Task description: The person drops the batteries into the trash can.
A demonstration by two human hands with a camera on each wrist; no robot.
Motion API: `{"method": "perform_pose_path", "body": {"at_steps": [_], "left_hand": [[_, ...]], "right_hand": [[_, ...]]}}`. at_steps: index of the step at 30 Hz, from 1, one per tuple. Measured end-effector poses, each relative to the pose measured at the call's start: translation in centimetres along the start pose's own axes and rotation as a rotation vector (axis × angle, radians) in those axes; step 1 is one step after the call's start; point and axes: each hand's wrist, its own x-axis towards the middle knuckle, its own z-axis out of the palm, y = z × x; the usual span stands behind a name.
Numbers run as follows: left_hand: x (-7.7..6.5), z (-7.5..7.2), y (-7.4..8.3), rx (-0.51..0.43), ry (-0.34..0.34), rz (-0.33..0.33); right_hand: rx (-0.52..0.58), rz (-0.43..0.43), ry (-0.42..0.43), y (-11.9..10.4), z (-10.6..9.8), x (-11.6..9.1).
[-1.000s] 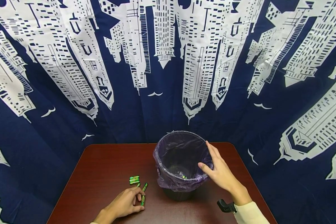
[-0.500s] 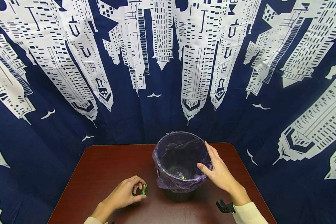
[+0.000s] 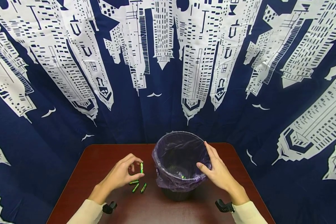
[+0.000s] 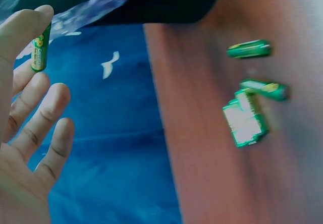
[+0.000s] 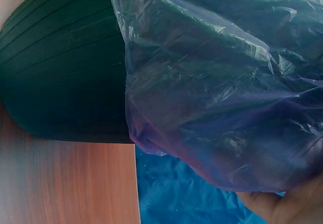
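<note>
My left hand [image 3: 119, 175] pinches a small green battery [image 3: 141, 168] between thumb and fingertips, raised above the table; the left wrist view shows the held battery [image 4: 40, 51] upright. Below that hand lie two loose green batteries, one at the left [image 3: 135, 187] and one at the right [image 3: 143, 187]. A small cluster of batteries [image 4: 245, 119] lies beside them, partly hidden by the hand in the head view. My right hand [image 3: 223, 175] holds the rim of a dark trash can [image 3: 177, 195], thumb over the inside. A purple bag [image 3: 172, 184] lines the can.
Inside the can, near the bottom, a bit of green [image 3: 183, 177] shows. The reddish-brown table [image 3: 106, 158] has rounded far corners. Behind it hangs a dark blue curtain [image 3: 134, 124] printed with white upside-down buildings.
My left hand has picked a battery off the table and lifted it up and away from me. My right hand stays on the can's rim.
</note>
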Motion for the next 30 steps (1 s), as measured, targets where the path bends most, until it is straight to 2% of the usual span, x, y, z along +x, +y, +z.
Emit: {"method": "perform_pose_path", "body": {"at_steps": [6,16,21,30], "left_hand": [[3.0,-2.7,0.7,0.014,0.049,0.01],[8.2,-6.3,3.0,0.035,0.042,0.023],[10.6,-7.1,4.4,0.046,0.029,0.031],[14.4,-7.3,6.4,0.061,-0.021,0.08]], "right_hand": [[-0.007,0.007,-0.002,-0.1,0.0,-0.1],[-0.003,-0.001,-0.004,0.0,0.2,-0.1],[-0.004,-0.002,-0.005,0.1,0.2,-0.1],[-0.001,-0.005,0.0,0.0,0.1,0.0]]}}
